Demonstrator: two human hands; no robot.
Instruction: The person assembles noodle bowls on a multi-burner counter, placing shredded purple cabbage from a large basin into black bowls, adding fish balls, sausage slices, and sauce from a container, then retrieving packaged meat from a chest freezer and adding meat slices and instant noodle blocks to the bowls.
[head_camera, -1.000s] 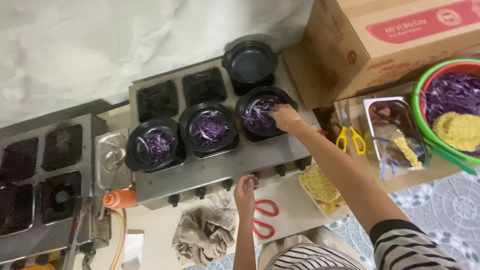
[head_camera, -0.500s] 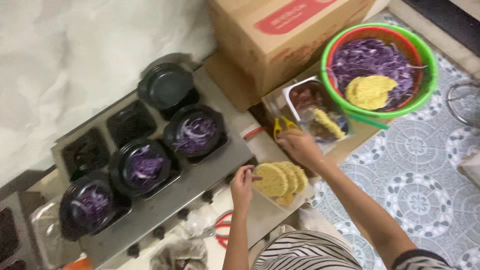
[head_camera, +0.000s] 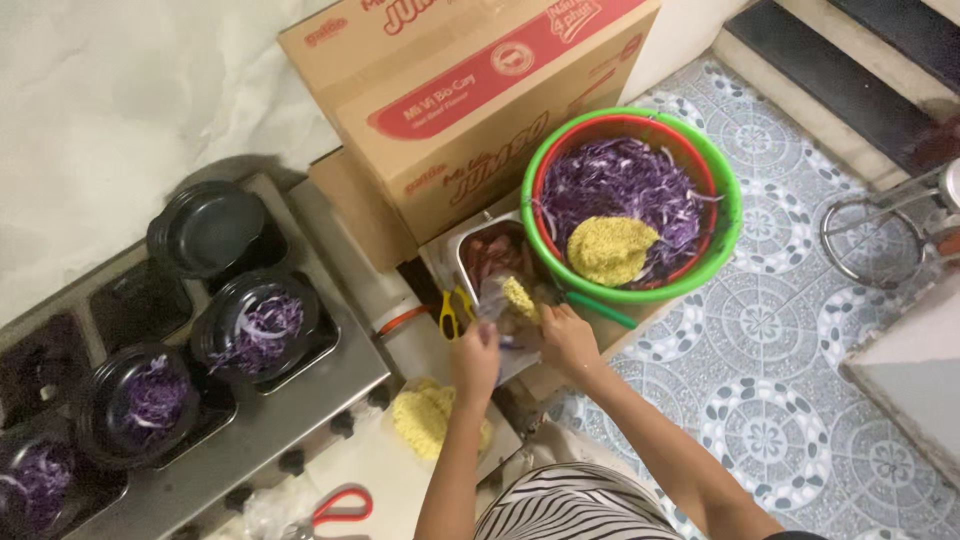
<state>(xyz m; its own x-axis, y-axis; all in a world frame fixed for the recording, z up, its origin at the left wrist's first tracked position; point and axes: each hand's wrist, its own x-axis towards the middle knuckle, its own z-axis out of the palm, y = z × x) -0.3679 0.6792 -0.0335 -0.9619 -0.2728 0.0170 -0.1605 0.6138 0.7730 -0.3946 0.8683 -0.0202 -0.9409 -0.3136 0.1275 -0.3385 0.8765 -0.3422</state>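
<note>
Hands meet over the steel tray: left hand (head_camera: 478, 358) and right hand (head_camera: 566, 338), fingers clenched on a clear plastic packet with a yellow dry noodle block (head_camera: 517, 297). Packet lies just beyond both, tilted toward the green basin of purple cabbage (head_camera: 728, 215).

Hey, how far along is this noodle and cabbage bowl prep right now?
Done: three black bowls on the steel cooker already hold shredded purple cabbage, but no noodles. In hand: the left hand and right hand are working a clear packet with a yellow noodle block. Left: one black bowl looks empty, and the green basin still has plenty of cabbage.
</note>
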